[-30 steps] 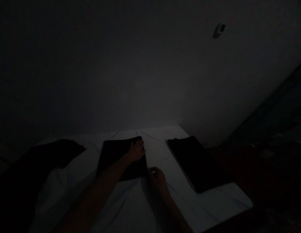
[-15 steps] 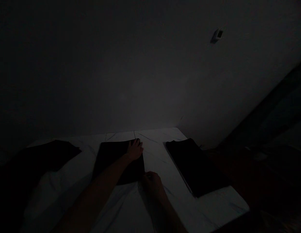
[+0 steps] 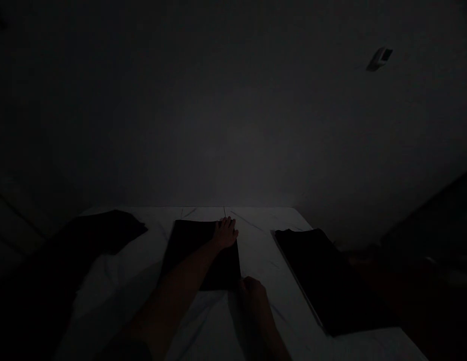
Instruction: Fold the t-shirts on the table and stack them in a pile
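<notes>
The room is very dark. A black folded cloth (image 3: 191, 240) lies flat near the middle of the white marbled table (image 3: 256, 250). My left hand (image 3: 226, 232) rests on its far right corner, with the fingers spread. At the near right corner, my right hand (image 3: 253, 293) is closed, its fingertips pinching the cloth's edge. Further right lies another black folded piece (image 3: 327, 276), with a thin pale edge along its left side. On the left, a larger dark cloth (image 3: 101, 230) spreads loosely towards the near side.
Behind the table rises a plain grey wall (image 3: 233, 125). A small box-like fixture (image 3: 379, 59) is mounted on it at the upper right. The table's right edge drops to a dark, reddish floor area (image 3: 391, 271).
The view has shifted, so the table and cloths appear further right and slightly differently angled. Both hands keep nearly the same places on the middle cloth.
</notes>
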Demonstrator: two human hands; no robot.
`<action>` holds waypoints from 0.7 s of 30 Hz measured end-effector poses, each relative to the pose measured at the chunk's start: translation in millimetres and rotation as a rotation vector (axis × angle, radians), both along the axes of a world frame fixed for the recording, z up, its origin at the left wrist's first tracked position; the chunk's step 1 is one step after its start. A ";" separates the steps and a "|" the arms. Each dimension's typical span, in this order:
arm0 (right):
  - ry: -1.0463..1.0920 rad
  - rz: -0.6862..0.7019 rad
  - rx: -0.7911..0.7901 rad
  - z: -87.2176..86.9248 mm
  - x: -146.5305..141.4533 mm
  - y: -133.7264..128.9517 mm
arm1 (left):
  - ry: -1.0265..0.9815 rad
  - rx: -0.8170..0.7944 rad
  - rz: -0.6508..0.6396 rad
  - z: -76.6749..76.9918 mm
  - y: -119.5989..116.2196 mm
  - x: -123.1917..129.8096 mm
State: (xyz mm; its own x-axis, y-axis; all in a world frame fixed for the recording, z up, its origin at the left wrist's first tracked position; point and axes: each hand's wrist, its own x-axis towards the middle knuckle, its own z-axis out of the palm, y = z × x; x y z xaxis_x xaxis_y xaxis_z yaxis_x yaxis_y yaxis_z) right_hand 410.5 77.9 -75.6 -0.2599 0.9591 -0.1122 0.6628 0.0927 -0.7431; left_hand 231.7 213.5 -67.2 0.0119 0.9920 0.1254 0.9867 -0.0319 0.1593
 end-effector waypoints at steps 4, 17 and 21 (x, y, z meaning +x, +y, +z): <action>0.096 -0.045 -0.020 -6.7 9.7 -4.9 | 0.023 0.031 -0.078 8.5 -51.8 -28.2; -0.463 0.563 0.576 -16.1 -77.2 46.3 | 0.093 0.061 0.059 -29.6 -216.0 -106.4; -0.562 0.601 0.588 -16.3 -84.7 64.3 | 0.060 0.100 0.090 -27.2 -196.0 -106.3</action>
